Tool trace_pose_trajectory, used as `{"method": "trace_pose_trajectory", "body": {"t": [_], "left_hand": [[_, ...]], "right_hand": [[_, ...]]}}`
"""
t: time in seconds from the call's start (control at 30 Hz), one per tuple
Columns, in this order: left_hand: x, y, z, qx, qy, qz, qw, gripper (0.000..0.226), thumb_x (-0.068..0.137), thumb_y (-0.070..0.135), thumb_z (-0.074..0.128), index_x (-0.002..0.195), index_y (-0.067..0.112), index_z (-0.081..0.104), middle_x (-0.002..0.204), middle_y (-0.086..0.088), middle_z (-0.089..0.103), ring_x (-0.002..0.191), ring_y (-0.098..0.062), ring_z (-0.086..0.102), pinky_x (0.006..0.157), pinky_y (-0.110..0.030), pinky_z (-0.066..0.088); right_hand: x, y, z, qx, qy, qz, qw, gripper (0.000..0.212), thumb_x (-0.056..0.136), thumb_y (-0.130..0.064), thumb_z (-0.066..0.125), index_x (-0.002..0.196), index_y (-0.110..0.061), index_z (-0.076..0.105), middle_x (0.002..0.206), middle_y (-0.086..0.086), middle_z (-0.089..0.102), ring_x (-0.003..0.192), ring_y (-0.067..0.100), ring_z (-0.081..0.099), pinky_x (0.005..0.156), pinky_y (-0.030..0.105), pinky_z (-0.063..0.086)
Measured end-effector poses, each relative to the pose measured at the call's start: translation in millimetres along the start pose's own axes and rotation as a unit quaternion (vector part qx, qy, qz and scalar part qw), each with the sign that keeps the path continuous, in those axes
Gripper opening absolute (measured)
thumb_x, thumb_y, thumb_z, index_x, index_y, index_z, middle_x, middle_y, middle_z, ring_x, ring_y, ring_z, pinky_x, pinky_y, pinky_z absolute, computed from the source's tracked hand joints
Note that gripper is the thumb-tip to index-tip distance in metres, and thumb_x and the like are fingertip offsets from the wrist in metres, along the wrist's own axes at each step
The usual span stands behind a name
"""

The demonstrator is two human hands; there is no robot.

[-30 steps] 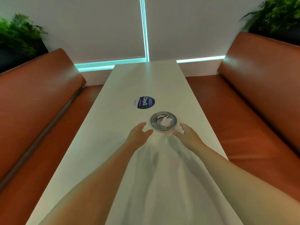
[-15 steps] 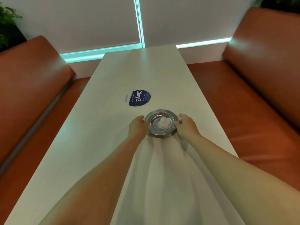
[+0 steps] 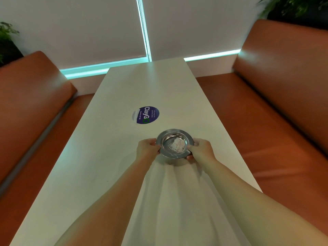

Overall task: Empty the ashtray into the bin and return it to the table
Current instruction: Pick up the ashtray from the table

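**Lifting the full ashtray level, with both hands**

The metal ashtray [image 3: 174, 143] is near the middle of the long white table [image 3: 110, 157], a little toward the right long edge, and just beside the round blue sticker [image 3: 145, 114] on its near side. The left hand [image 3: 146, 149] grasps the left rim and the right hand [image 3: 201, 148] grasps the right rim; the fingers of both are clenched on the ashtray, thumbs on top and the other fingers under the rim. A dark shadow below the near side suggests that the ashtray is tilted a little or just off the table, but I cannot tell for sure.

In the bowl lies a small heap of whitish ash or crumpled paper [image 3: 176, 145]. It looks light and loose, so I judge that the good way is to raise the ashtray slowly and to keep it flat, with both hands at the same height. A quick move or a tilt could spill the ash on the table or on the orange seats [image 3: 266, 121]. No bin is in view, so the person probably must turn and carry it away from the table.
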State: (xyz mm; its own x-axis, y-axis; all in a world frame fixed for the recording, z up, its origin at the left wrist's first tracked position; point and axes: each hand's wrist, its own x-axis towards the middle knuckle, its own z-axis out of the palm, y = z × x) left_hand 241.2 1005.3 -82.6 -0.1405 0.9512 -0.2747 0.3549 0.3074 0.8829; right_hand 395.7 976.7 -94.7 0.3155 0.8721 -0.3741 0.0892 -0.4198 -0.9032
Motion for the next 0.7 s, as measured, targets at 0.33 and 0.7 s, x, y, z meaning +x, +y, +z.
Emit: {"method": "trace_pose_trajectory", "body": {"t": [0.33,0.7], "left_hand": [[-76,27,-9,-0.024,-0.082,0.035,0.996,0.033,0.084,-0.008,0.053,0.116,-0.009,0.059,0.086,-0.015,0.063,0.075,-0.020,0.058,0.077,-0.027,0.053],[-186,41,-13,0.027,-0.224,0.103,0.969,0.049,0.084,-0.005,0.056,0.131,-0.003,0.045,0.099,-0.020,0.063,0.061,-0.011,0.056,0.065,-0.017,0.055]], "right_hand": [[-79,1,-42,0.031,0.055,-0.042,0.997,0.032,0.082,0.003,0.056,0.112,-0.005,0.064,0.094,0.011,0.062,0.063,0.018,0.061,0.054,0.023,0.056],[-214,28,-95,0.068,0.153,-0.054,0.984,0.024,0.086,0.001,0.055,0.107,-0.004,0.066,0.088,0.010,0.063,0.058,0.011,0.056,0.043,0.014,0.050]]}}
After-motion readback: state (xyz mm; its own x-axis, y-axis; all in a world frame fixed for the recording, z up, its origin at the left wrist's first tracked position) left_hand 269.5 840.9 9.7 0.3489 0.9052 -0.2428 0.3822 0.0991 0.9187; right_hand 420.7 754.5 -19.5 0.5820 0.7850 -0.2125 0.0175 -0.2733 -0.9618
